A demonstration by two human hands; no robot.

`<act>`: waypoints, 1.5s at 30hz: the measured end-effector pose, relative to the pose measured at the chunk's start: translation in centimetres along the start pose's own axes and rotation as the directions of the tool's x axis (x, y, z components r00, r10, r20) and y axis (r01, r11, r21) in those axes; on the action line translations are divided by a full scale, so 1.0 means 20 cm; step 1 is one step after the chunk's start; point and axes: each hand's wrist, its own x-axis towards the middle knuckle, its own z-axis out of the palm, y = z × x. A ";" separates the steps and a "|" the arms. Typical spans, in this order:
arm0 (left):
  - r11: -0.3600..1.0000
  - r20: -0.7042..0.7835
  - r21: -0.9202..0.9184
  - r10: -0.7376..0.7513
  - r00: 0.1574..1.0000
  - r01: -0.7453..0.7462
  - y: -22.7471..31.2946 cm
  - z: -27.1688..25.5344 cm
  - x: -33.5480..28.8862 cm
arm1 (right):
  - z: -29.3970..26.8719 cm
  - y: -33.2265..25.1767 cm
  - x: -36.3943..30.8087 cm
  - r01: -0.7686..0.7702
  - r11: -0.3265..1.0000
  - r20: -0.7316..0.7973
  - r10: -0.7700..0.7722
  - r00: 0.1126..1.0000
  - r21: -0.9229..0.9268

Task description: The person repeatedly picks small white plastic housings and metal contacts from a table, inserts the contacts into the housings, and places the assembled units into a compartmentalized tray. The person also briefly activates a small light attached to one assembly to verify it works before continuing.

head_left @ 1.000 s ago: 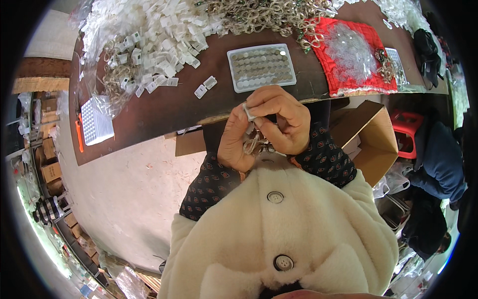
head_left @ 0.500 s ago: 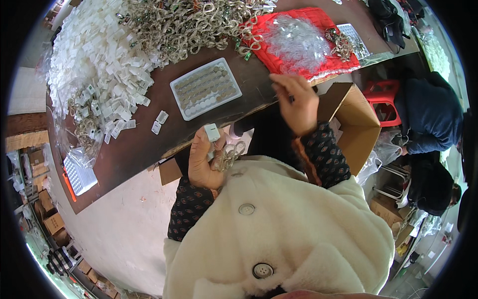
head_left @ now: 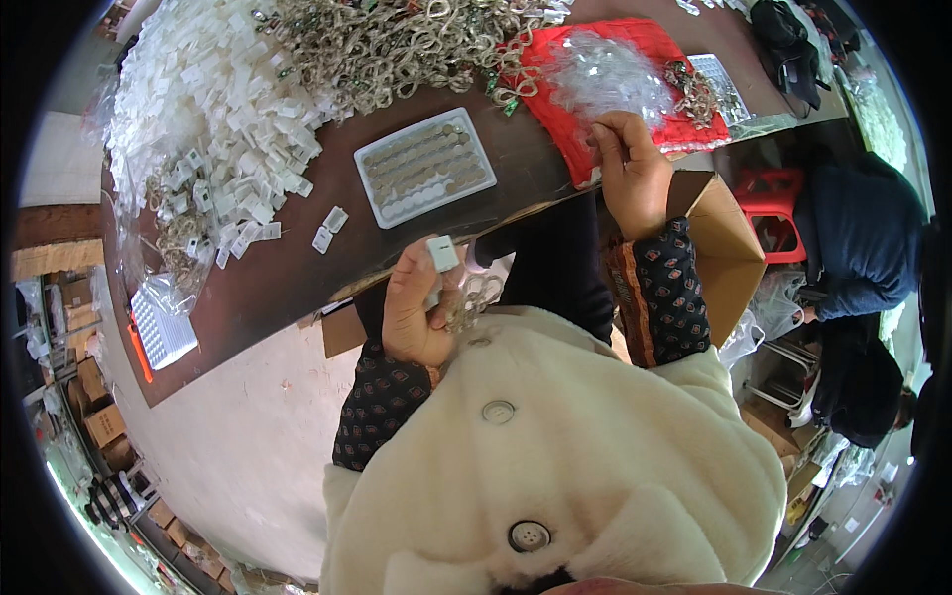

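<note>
My left hand [head_left: 416, 312] is closed around a small white plastic case [head_left: 441, 254], and a looped clear wire [head_left: 476, 300] hangs from the same grip, close to my chest. My right hand [head_left: 635, 174] is over the near edge of a red cloth [head_left: 555, 124], thumb and fingers pinched together; what is between them, if anything, is too small to make out. Beyond those fingertips, a heap of clear plastic pieces [head_left: 610, 74] lies on the cloth. A white tray [head_left: 377, 198] with rows of coin-like round discs sits on the brown table [head_left: 307, 288], left of my right hand.
White cases [head_left: 213, 109] form a big pile at the far left, beside a mound of looped wires [head_left: 397, 50]. Two loose cases [head_left: 329, 228] lie near the tray. An open cardboard box [head_left: 724, 248] stands below the table edge; a red stool [head_left: 773, 223] and another person [head_left: 863, 228] are beyond.
My right hand has moved right, and its fingers have drawn together near the clear plastic pieces. My left hand keeps the case and wire. The whole view has shifted slightly.
</note>
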 end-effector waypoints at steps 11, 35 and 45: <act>0.993 0.038 -0.096 0.071 0.997 -0.067 0.04 0.03 -0.05 | 0.18 -0.51 -0.25 -0.178 0.811 0.496 -0.154 0.855 0.558; 0.979 0.037 -0.173 0.113 0.993 -0.105 0.10 0.02 -0.08 | 0.18 -0.58 -0.18 0.406 0.847 0.456 -0.527 0.717 0.343; 0.987 -0.005 -0.044 0.152 0.988 -0.152 0.14 0.01 -0.09 | 0.15 -0.59 -0.18 0.318 0.892 0.525 -0.447 0.724 0.321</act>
